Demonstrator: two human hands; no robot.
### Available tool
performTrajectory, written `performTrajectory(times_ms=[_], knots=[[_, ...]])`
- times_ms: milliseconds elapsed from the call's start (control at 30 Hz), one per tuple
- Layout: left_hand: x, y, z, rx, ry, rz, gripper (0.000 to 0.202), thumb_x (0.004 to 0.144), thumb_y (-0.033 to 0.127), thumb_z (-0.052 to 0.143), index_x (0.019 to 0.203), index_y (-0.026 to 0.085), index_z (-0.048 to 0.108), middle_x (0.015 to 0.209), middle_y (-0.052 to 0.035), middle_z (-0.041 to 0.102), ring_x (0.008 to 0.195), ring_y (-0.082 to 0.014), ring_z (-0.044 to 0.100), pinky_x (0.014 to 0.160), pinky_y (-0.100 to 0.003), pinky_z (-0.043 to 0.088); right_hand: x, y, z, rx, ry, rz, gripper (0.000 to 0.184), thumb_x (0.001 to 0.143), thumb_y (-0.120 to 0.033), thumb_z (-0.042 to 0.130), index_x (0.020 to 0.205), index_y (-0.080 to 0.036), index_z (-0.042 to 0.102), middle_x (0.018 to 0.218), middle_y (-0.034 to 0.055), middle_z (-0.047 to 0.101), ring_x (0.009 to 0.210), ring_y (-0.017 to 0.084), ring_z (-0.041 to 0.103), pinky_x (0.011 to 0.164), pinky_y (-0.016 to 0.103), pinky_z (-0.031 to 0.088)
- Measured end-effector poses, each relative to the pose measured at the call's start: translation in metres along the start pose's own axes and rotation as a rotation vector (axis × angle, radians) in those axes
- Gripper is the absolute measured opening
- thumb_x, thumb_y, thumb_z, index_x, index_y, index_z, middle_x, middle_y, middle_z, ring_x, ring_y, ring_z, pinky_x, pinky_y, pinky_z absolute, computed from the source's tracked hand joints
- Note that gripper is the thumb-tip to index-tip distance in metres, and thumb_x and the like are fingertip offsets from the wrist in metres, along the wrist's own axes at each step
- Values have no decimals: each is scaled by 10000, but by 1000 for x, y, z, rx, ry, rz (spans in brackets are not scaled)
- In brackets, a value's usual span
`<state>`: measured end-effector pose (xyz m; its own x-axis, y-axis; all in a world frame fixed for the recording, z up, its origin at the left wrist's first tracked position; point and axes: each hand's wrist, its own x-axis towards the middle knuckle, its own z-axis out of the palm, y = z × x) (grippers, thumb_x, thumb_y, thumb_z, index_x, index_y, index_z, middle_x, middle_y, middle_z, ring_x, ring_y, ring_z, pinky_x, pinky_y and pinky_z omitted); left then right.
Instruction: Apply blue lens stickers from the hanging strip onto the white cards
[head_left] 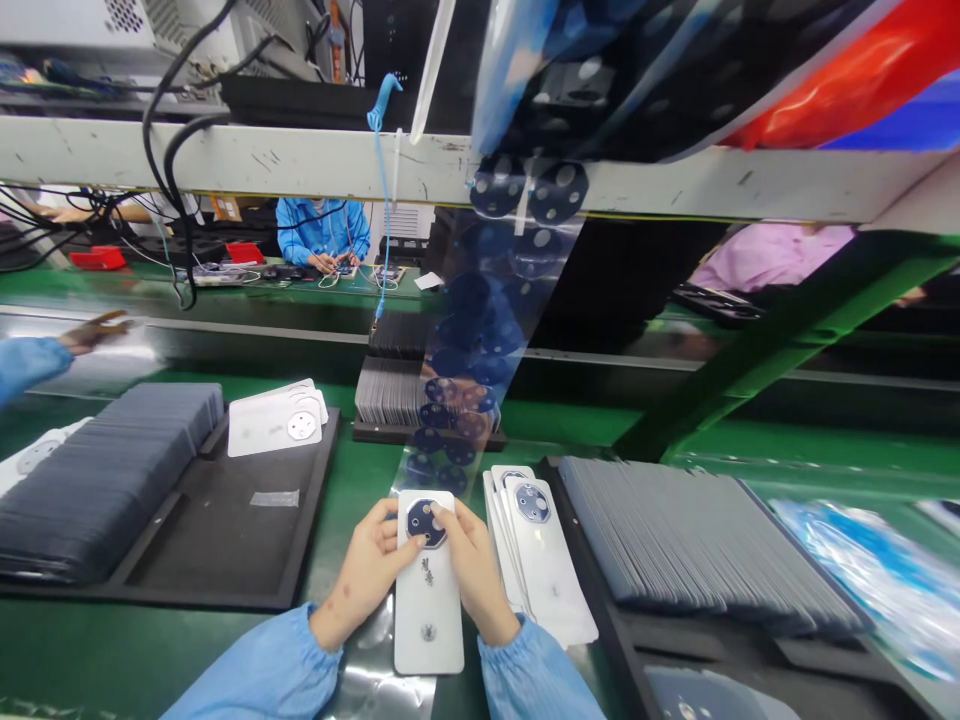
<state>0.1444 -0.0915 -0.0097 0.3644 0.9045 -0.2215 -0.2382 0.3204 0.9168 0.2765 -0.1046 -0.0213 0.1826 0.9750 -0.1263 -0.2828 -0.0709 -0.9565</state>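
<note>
Between my two hands is a white phone back cover (429, 610) with a dark camera-lens plate (425, 524) near its top and small dark markings below. My left hand (369, 562) grips the cover's left edge, its thumb on the lower part of the plate. On the other side my right hand (474, 565) holds the right edge, with the thumb pressing the plate's upper right. Just behind them a clear strip of dark round stickers (457, 400) hangs down to the bench. Several more white covers (551, 560) lie stacked beside my right hand.
Black trays hold rows of dark sheets (705, 540) at right and a long stack (120, 480) at left. White covers (266, 425) rest on the left tray (225, 540). A co-worker's hand (97, 332) reaches in from the left. A green post (780, 350) slants at right.
</note>
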Motion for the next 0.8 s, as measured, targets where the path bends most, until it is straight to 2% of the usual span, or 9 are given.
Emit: performTrajectory(times_ms=[100,200,267,367,467,600,800], knots=[[0,6,-2,-37,22,12,447,696,327,793,1010,159,523,742,-57,757,588,-171,694,553,-253,554,0,-4,-2,28,-64,39,282,821,-426,619,931,-173,678,804,36,699,742,213,627,661,285,466],[1,7,-5,-42,46,28,428,722,339,768,1037,160,539,690,-39,749,538,-165,680,513,-236,535,0,-9,-5,59,-194,86,340,818,-433,640,1061,-196,666,890,44,712,787,226,652,683,308,493],[2,6,-7,-34,76,36,376,749,359,735,1012,164,550,626,-15,731,484,-148,652,462,-210,503,-1,-11,-6,73,-282,92,383,802,-429,670,1118,-214,648,955,47,710,866,239,655,748,341,507],[4,5,-9,-12,128,37,301,766,383,701,926,180,547,554,18,699,422,-127,606,401,-186,457,-2,-13,-6,79,-338,66,408,772,-398,712,1132,-222,639,1006,52,705,971,258,637,845,399,495],[4,5,-9,11,136,45,315,755,431,694,873,199,516,520,40,677,392,-122,584,379,-185,445,-3,-11,-6,93,-359,57,420,751,-368,737,1129,-218,633,1022,57,704,990,260,636,895,432,470],[3,7,-8,57,136,67,369,732,488,702,800,214,464,468,58,643,339,-109,539,348,-173,406,-4,-6,-3,85,-325,48,454,705,-307,783,1114,-201,619,1009,60,706,940,235,649,877,403,473],[2,5,-8,-18,111,64,338,746,425,716,778,222,447,500,58,653,381,-120,569,392,-182,417,-5,-5,2,9,-249,19,421,691,-314,796,1052,-199,615,979,48,702,919,226,649,809,347,505]])
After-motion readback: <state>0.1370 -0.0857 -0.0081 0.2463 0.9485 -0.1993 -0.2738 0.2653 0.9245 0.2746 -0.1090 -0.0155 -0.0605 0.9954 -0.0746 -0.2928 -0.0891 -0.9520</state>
